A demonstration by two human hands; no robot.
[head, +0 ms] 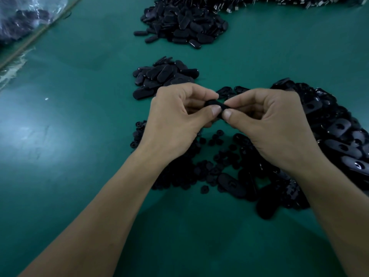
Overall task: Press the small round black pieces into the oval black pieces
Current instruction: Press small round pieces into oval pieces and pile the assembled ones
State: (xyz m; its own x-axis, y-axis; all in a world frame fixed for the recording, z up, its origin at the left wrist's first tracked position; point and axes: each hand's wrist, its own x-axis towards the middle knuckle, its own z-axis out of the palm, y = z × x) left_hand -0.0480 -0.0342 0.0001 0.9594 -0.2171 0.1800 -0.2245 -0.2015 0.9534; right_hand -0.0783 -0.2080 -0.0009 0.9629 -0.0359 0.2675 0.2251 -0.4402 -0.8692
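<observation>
one oval piece (210, 103) is held above the green table (79, 140), in the gap between the two hands. one end is pinched by the thumb and curled fingers of the left hand (179, 118), the other end by those of the right hand (267, 126), and both thumbs are set on its near edge. whether a round piece is seated in it cannot be told, since most of it is covered by the fingers.

the step in hand is judged to be the pressing of a round piece into this oval. a small pile of ovals (163, 76) lies just beyond the left hand. smooth backs are shown there, so these are taken to be finished ones, though that is not certain. a larger heap (183, 23) lies farther off, and its state cannot be told. to the right, a long heap of ovals with open holes (335, 128) is seen, and loose round pieces (217, 156) are scattered under and between the wrists. much of the work is therefore judged to be left.

no brand, label or writing can be read anywhere. a clear plastic bag (24, 19) of dark pieces lies at the far left, and shiny metal parts (279, 2) are seen along the top edge.
</observation>
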